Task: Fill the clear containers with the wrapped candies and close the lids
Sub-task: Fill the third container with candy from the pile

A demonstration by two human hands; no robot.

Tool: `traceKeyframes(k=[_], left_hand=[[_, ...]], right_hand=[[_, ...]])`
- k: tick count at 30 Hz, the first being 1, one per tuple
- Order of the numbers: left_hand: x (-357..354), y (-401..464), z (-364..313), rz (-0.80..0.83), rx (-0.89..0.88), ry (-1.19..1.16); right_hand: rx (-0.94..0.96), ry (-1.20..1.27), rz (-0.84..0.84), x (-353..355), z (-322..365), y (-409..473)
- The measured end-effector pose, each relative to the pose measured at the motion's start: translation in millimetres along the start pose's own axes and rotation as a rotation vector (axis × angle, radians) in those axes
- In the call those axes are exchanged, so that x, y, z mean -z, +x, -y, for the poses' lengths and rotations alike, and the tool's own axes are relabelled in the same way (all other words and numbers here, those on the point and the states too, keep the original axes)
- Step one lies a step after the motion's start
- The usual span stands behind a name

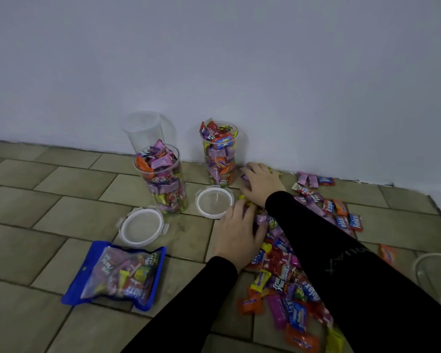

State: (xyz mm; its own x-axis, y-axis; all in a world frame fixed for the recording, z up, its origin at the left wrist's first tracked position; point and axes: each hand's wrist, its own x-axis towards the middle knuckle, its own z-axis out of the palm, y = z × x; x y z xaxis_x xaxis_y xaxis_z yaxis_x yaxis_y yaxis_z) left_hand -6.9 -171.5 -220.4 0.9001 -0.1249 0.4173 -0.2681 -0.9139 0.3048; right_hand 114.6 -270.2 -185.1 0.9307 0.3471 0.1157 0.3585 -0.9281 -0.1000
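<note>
two jars [163,182] [219,154] on the floor [61,189] are heaped full, lids [142,227] [214,203] still off beside them; a third jar [144,128] at the far left looks empty. both hands [238,231] [261,183], fingers curled over loose candies [285,273] at right, gather more. filling and all closing remain.

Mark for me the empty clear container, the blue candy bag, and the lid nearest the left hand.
empty clear container [144,132]: head view, on its clear side wall.
blue candy bag [117,275]: head view, on the middle of its see-through front.
lid [229,200]: head view, on its white rim, right side.
</note>
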Motion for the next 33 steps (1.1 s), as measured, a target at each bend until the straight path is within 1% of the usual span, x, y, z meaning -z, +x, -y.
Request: traceKeyframes(k=[2, 4, 9, 12, 14, 17, 21, 24, 28, 31, 33], left_hand=[[-2.2, 2.9, -0.3, 0.051, 0.008, 0.005], [-5.0, 5.0, 1.4, 0.076, 0.031, 0.001], [-8.0, 5.5, 4.0, 0.002, 0.032, -0.007], [-10.3, 5.8, 8.0, -0.031, 0.013, -0.008], [-7.4, 4.6, 7.9, 0.002, 0.014, -0.049], [-7.1, 3.9, 5.9, 0.081, 0.018, -0.183], [-3.6, 1.8, 8.3, 0.098, 0.025, -0.225], [-0.7, 0.6, 12.6, 0.059, 0.037, -0.176], [2.9, -1.1, 8.4, 0.031, 0.022, -0.09], [7.2, -2.2, 4.1, 0.084, 0.057, -0.093], [8.0, -1.2, 5.0, 0.117, 0.085, -0.082]], right_hand=[[-0.016, -0.012, 0.042, -4.7, -3.3, 4.0], [-0.042, -0.007, 0.028, -11.0, -4.4, 6.2], [-0.092, 0.004, -0.093, -22.6, -2.0, -0.3], [-0.136, 0.054, -0.107, -25.6, 1.9, -7.3], [-0.132, 0.07, -0.089, -22.5, 4.5, -15.6], [-0.126, 0.057, 0.011, -19.5, 0.8, -22.9], [-0.112, 0.101, 0.064, -9.1, -2.3, -39.3], [-0.112, 0.021, 0.115, 0.1, 1.5, -46.5], [-0.067, -0.074, 0.054, 1.4, 3.3, -54.5], [-0.022, -0.105, 0.055, 0.7, 4.4, -57.4], [-0.038, -0.054, 0.078, 1.9, 6.7, -57.8]])
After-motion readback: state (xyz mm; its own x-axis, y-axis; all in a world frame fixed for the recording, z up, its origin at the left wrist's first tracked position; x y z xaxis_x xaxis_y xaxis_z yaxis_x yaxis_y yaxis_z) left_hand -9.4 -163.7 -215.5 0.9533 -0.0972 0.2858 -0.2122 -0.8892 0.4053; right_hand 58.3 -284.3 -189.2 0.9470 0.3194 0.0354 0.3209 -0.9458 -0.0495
